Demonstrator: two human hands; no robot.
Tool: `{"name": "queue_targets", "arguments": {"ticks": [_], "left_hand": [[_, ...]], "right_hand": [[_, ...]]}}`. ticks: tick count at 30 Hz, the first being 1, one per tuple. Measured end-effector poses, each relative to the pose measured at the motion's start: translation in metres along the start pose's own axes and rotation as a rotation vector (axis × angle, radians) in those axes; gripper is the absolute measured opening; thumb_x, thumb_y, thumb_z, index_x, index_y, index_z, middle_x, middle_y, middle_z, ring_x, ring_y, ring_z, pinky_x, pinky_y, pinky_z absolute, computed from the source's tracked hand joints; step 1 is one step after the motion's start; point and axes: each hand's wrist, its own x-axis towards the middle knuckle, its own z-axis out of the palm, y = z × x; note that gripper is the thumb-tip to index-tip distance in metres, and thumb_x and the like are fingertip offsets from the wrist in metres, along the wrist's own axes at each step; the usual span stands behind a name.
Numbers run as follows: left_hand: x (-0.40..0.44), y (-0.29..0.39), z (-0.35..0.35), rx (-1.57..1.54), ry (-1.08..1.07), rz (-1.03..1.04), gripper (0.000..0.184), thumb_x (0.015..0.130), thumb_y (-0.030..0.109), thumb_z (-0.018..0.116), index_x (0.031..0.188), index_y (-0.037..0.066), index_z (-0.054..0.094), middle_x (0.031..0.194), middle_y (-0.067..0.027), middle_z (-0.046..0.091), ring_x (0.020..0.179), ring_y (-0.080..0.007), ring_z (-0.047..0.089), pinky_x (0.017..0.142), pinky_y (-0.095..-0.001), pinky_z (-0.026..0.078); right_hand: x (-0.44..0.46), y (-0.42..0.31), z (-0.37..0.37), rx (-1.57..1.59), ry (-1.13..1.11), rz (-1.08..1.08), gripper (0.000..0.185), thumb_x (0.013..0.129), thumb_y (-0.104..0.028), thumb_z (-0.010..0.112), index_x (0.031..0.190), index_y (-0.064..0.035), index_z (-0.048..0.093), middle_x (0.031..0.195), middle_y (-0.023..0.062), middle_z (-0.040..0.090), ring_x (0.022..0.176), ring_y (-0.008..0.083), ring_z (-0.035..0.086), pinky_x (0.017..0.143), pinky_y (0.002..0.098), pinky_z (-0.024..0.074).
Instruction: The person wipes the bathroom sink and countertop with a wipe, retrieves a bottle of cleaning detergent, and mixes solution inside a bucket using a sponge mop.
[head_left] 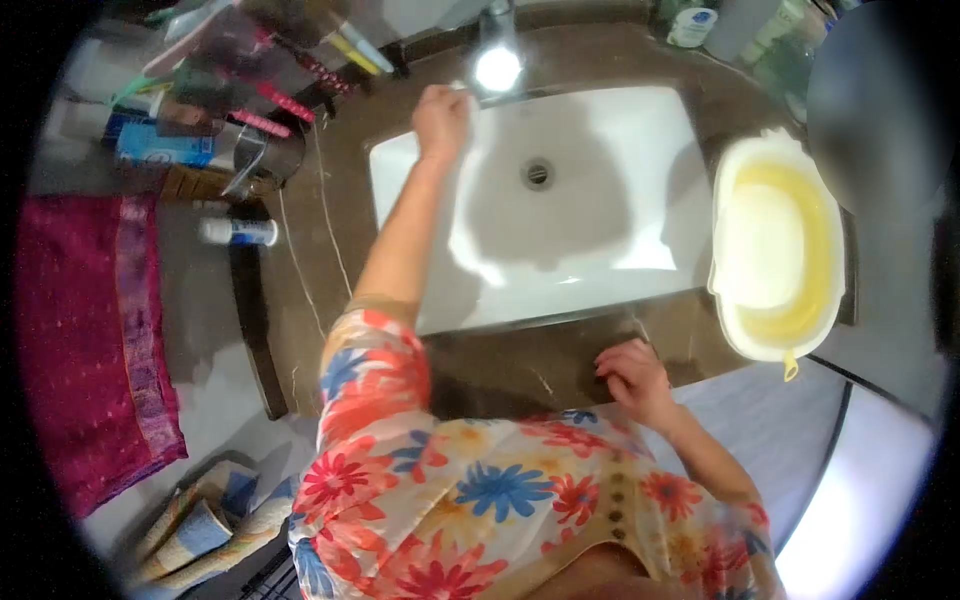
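My left hand [442,122] reaches over the back left corner of the white sink [600,265]. Its fingers are closed, and a small whitish bit shows at their tips, too small to name. Just to the right of that hand is the faucet [498,60], with a bright glare on it. My right hand [638,380] is held by the front edge of the brown counter [480,370], its fingers loosely bent and a little apart, with nothing visible in them. The basin holds only shadows and a round drain [538,174].
A white and yellow plastic tub [835,250] stands right of the sink. On the left are a white tube [240,232], a blue box [165,145], and pink-handled items [285,100]. Bottles [692,25] line the back right. A magenta cloth [75,340] hangs far left.
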Motion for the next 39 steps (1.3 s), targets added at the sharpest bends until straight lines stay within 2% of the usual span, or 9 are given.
{"name": "queue_targets", "arguments": {"ticks": [5, 8, 13, 16, 18, 23, 29, 33, 39], "left_hand": [[0.003, 0.069, 0.087, -0.344, 0.032, -0.025, 0.008, 0.069, 0.006, 0.06, 0.074, 0.008, 0.065, 0.071, -0.0068, 0.054, 0.068, -0.025, 0.055, 0.059, -0.0328, 0.045], [0.015, 0.11, 0.095, -0.027, 0.098, 0.274, 0.005, 0.067, 0.006, 0.06, 0.071, 0.007, 0.063, 0.067, -0.0065, 0.052, 0.064, -0.0247, 0.054, 0.055, -0.0346, 0.044], [0.032, 0.167, 0.169, -0.143, 0.289, 0.459, 0.009, 0.063, 0.007, 0.061, 0.071, 0.01, 0.064, 0.068, -0.007, 0.053, 0.064, -0.024, 0.054, 0.054, -0.0338, 0.045], [0.032, 0.15, 0.161, -0.11, 0.184, 0.546, 0.007, 0.064, 0.007, 0.061, 0.07, 0.009, 0.064, 0.067, -0.007, 0.052, 0.063, -0.0241, 0.054, 0.053, -0.0339, 0.045], [0.027, 0.136, 0.131, -0.149, 0.055, 0.457, 0.004, 0.066, 0.007, 0.06, 0.069, 0.008, 0.063, 0.068, -0.0069, 0.053, 0.065, -0.0234, 0.054, 0.056, -0.0333, 0.045], [0.029, 0.144, 0.154, -0.134, 0.079, 0.36, 0.008, 0.07, 0.011, 0.059, 0.074, 0.008, 0.066, 0.074, -0.0072, 0.056, 0.073, -0.0239, 0.055, 0.065, -0.0322, 0.045], [0.039, 0.263, 0.237, -0.214, -0.035, 0.332, 0.009, 0.072, 0.014, 0.06, 0.077, 0.01, 0.067, 0.077, -0.009, 0.057, 0.077, -0.0264, 0.055, 0.069, -0.0351, 0.045], [0.046, 0.308, 0.253, -0.268, -0.255, 0.103, 0.01, 0.075, 0.014, 0.059, 0.077, 0.011, 0.067, 0.084, -0.0105, 0.059, 0.084, -0.0272, 0.056, 0.075, -0.036, 0.044], [0.009, 0.332, 0.234, -0.327, -0.345, 0.199, 0.012, 0.073, 0.016, 0.061, 0.081, 0.011, 0.068, 0.087, -0.0099, 0.06, 0.084, -0.026, 0.056, 0.076, -0.0342, 0.045]], "right_hand": [[-0.007, 0.011, -0.008, 0.036, -0.005, 0.007, 0.018, 0.062, 0.004, 0.056, 0.077, -0.0052, 0.056, 0.085, 0.0071, 0.059, 0.077, 0.0254, 0.053, 0.069, 0.0346, 0.0425], [-0.007, 0.01, -0.012, 0.062, 0.008, 0.017, 0.018, 0.062, 0.004, 0.056, 0.078, -0.0051, 0.056, 0.084, 0.0075, 0.058, 0.077, 0.026, 0.053, 0.07, 0.0347, 0.0431], [-0.012, 0.019, -0.03, 0.049, 0.023, 0.022, 0.017, 0.065, 0.005, 0.056, 0.079, -0.0041, 0.057, 0.082, 0.0081, 0.058, 0.075, 0.024, 0.054, 0.066, 0.0317, 0.0439], [-0.025, 0.015, -0.051, 0.152, 0.038, 0.319, 0.015, 0.073, 0.002, 0.056, 0.087, -0.0036, 0.058, 0.084, 0.0084, 0.059, 0.074, 0.0193, 0.055, 0.063, 0.0288, 0.0452], [-0.046, 0.022, -0.059, 0.812, 0.284, 0.669, 0.017, 0.08, -0.001, 0.053, 0.097, -0.0037, 0.055, 0.087, 0.0087, 0.06, 0.071, 0.0161, 0.056, 0.063, 0.0282, 0.0466], [-0.099, 0.048, -0.091, 1.418, 0.569, 0.766, 0.043, 0.087, -0.043, 0.043, 0.113, -0.0084, 0.043, 0.093, 0.0075, 0.06, 0.07, 0.0129, 0.055, 0.056, 0.028, 0.0462], [-0.096, 0.048, -0.143, 1.448, 0.937, 0.756, 0.034, 0.087, -0.039, 0.044, 0.105, -0.0095, 0.047, 0.08, 0.0039, 0.059, 0.063, 0.0136, 0.056, 0.051, 0.0279, 0.0457], [-0.093, 0.063, -0.175, 1.238, 1.013, 0.82, 0.025, 0.085, -0.027, 0.05, 0.098, -0.0049, 0.05, 0.072, 0.0057, 0.058, 0.056, 0.0145, 0.056, 0.047, 0.0272, 0.0446], [-0.123, 0.067, -0.208, 1.245, 1.165, 0.686, 0.014, 0.08, -0.014, 0.052, 0.089, -0.0034, 0.053, 0.067, 0.0024, 0.056, 0.047, 0.0111, 0.047, 0.044, 0.024, 0.038]]}}
